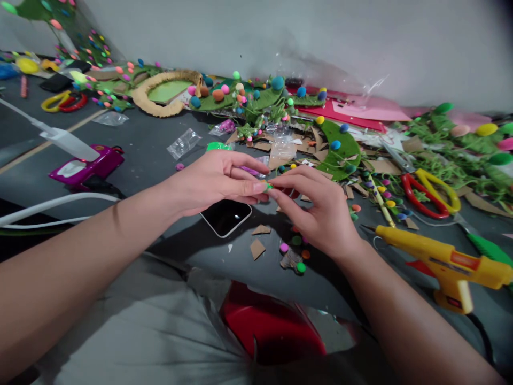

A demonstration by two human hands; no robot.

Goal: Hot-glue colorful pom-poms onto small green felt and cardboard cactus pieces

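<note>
My left hand [224,182] and my right hand [316,206] meet above the dark table. A tiny green piece [267,186], with a bit of orange beside it, shows at their fingertips; it looks like soft clay, though its shape is mostly covered. The left thumb and fingers are closed on it, and the right thumb and index finger pinch it from the other side. Under the left hand lies a phone [225,220] with a dark screen. Cardboard scraps [257,248] and small coloured balls, one of them green [300,268], lie below the right hand.
A yellow glue gun [444,262] lies at right, near red-and-yellow scissors [427,195]. At left sits a purple power adapter [86,168] with white cables. Along the wall are a tan ring [154,109], a green crescent [340,155] with coloured balls, and pink paper [368,112].
</note>
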